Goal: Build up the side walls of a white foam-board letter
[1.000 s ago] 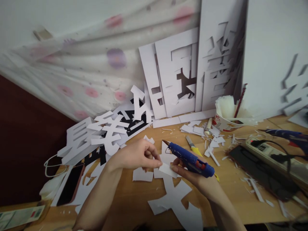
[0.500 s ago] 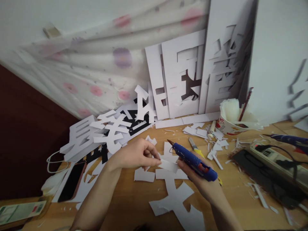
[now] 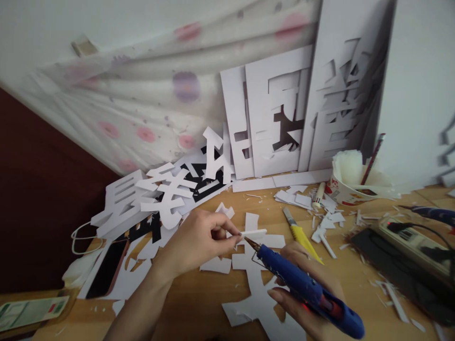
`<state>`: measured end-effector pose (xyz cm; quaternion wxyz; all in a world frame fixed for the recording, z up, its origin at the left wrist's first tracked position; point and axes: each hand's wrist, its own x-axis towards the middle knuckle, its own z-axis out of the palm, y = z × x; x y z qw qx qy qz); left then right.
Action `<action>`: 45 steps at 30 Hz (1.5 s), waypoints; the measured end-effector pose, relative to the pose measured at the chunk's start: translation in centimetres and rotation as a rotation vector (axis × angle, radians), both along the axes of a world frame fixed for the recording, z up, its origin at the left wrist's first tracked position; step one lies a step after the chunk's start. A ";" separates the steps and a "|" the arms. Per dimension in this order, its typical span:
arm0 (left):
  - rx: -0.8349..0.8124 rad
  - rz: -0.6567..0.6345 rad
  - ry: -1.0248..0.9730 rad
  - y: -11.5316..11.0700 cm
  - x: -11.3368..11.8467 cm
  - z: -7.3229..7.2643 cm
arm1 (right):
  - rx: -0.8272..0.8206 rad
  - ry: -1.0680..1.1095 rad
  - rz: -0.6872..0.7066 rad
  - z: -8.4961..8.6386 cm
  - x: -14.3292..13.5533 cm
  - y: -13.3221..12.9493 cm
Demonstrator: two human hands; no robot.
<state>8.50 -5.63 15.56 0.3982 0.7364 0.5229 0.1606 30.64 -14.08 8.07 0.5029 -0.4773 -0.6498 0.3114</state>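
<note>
My left hand (image 3: 206, 237) pinches a small white foam-board strip (image 3: 255, 233) by its left end, thumb against fingers. In my right hand (image 3: 309, 284) is a blue hot glue gun (image 3: 302, 289), its dark nozzle tip close to the held end of the strip. Whether the tip touches the strip I cannot tell. Below both hands a white cut-out character (image 3: 254, 279) lies flat on the wooden table. Beside it, to the left, is a loose white piece (image 3: 215, 265), and a yellow utility knife (image 3: 302, 237) lies behind my right hand.
White cut-out letters (image 3: 167, 199) are heaped at the left near a phone (image 3: 107, 268). Cut boards (image 3: 266, 166) lean on the wall. At right stand a paper tub (image 3: 346, 192) with a pencil and a power strip (image 3: 415, 246); scraps (image 3: 329, 220) lie around.
My right hand has let go of the strip and drawn the glue gun down and right, bringing its tip to the strip. The strip is now seen edge-on in my left hand.
</note>
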 end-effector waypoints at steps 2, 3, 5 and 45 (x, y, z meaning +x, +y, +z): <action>0.015 -0.006 0.005 0.0 0.1 -0.1 | -0.012 0.002 0.004 -0.3 0.0 0.0; 0.019 -0.006 0.010 0.0 0.2 -0.1 | -0.011 0.005 0.005 -0.5 0.0 0.0; 0.017 -0.004 0.017 0.1 0.2 -0.2 | -0.018 0.007 0.004 -1.0 0.0 -0.1; 0.049 -0.032 -0.025 -0.1 0.0 0.1 | 0.034 -0.107 -0.066 -0.9 0.1 -0.1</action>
